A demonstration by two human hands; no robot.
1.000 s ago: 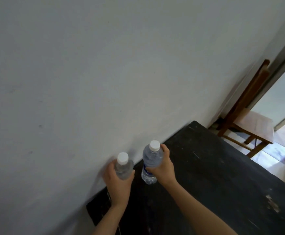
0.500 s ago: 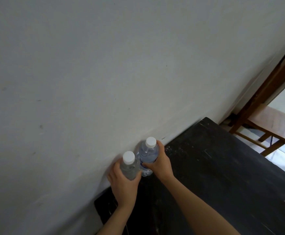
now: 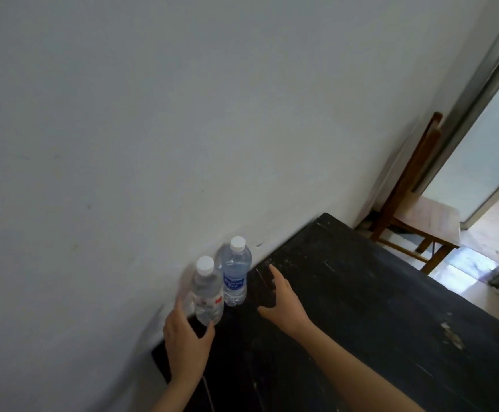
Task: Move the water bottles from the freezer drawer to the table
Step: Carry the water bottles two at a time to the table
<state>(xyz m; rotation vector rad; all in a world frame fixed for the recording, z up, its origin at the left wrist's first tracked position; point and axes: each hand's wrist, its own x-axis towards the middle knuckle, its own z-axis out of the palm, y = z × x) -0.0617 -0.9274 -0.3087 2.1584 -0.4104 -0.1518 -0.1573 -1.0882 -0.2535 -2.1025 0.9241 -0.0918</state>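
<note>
Two clear water bottles with white caps stand upright side by side on the black table (image 3: 346, 292), close against the white wall. The nearer bottle (image 3: 207, 292) has a small red mark on its label; the farther bottle (image 3: 235, 273) has a blue label. My left hand (image 3: 186, 343) hovers just below the nearer bottle, fingers apart, its fingertips at the bottle's base. My right hand (image 3: 282, 300) is open to the right of the blue-label bottle, a short gap away, holding nothing.
A white wall (image 3: 183, 114) runs along the table's far edge. A wooden chair (image 3: 420, 209) stands beyond the table's far corner, beside a doorway (image 3: 486, 138). The table top is scuffed with pale marks.
Both bottles were set down on the table by the wall and both hands let go. My right hand drew back to the right; my left hand slid down off its bottle.
</note>
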